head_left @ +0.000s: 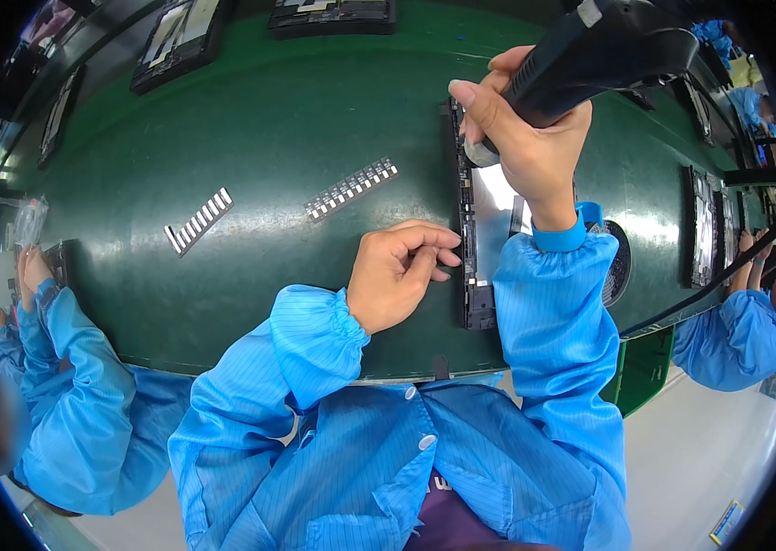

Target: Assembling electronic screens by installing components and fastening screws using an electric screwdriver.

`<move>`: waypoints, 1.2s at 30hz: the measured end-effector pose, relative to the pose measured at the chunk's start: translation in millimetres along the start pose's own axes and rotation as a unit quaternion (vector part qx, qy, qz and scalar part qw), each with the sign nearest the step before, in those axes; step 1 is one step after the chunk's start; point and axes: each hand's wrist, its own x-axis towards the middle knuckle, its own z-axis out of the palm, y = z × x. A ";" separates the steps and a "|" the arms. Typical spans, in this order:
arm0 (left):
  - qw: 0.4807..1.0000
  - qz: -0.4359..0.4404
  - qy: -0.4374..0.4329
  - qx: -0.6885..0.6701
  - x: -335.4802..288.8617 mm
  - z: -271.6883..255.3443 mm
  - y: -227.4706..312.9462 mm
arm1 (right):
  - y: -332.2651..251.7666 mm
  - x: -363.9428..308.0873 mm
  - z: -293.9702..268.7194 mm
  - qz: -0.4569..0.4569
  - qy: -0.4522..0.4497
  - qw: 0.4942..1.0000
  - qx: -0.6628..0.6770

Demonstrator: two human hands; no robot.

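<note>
Fingers: those of the right hand (521, 138) were wrapped tight around the black electric screwdriver (590, 55); those of the left hand (397, 275) were curled together, the tips pinched and touching the left edge of the black device frame (472, 275).
Screwdriver: it was held above the upper part of the frame, its tip hidden behind the right hand.
Frame: it lay on the green tabletop (268, 138) in front of the person, between the two hands, with a light panel (498, 197) inside.
Strips: two strips of small grey parts (351, 188) (198, 221) lay left of the frame, well apart from the left hand.
Others: blue sleeves of co-workers (76, 367) showed at both sides.
</note>
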 end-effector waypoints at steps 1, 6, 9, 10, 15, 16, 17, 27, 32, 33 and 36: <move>1.000 -0.003 -0.013 0.008 -0.4 -0.8 0.4 | -0.2 -0.3 0.7 -0.002 0.002 1.000 0.003; 1.000 -0.005 -0.010 0.007 -1.8 -1.7 -1.1 | 0.2 -1.4 0.3 -0.011 0.000 1.000 -0.021; 1.000 0.007 -0.005 0.004 1.5 0.0 -6.3 | 1.4 0.9 -6.7 0.001 -0.011 0.999 -0.045; 1.000 0.021 0.001 0.001 1.6 -1.0 -7.6 | -3.4 0.5 -5.4 0.022 -0.016 0.999 -0.036; 0.996 0.030 0.074 -0.049 7.7 -3.3 -4.6 | -64.2 2.1 -14.8 0.042 0.085 0.972 0.216; 0.991 0.087 0.104 0.020 9.4 -7.7 -2.7 | -73.4 9.6 -24.9 0.003 0.017 0.977 0.212; 0.977 0.143 0.130 0.087 11.2 -9.7 -1.1 | -79.1 14.1 -41.3 -0.036 -0.050 0.977 0.203; 0.754 0.427 -0.154 0.474 -20.5 50.6 -8.4 | -52.7 -51.9 -122.1 -0.030 0.003 0.990 0.139; 0.712 0.426 -0.095 0.550 54.1 27.5 -1.0 | -50.7 -61.0 -108.2 0.059 0.060 0.984 0.154; 0.711 0.414 -0.072 0.563 77.1 22.0 2.6 | -45.9 -63.1 -106.2 0.089 0.040 0.981 0.166; 0.702 0.387 0.003 0.598 150.4 3.4 16.6 | -32.6 -71.5 -96.5 0.107 0.022 0.979 0.174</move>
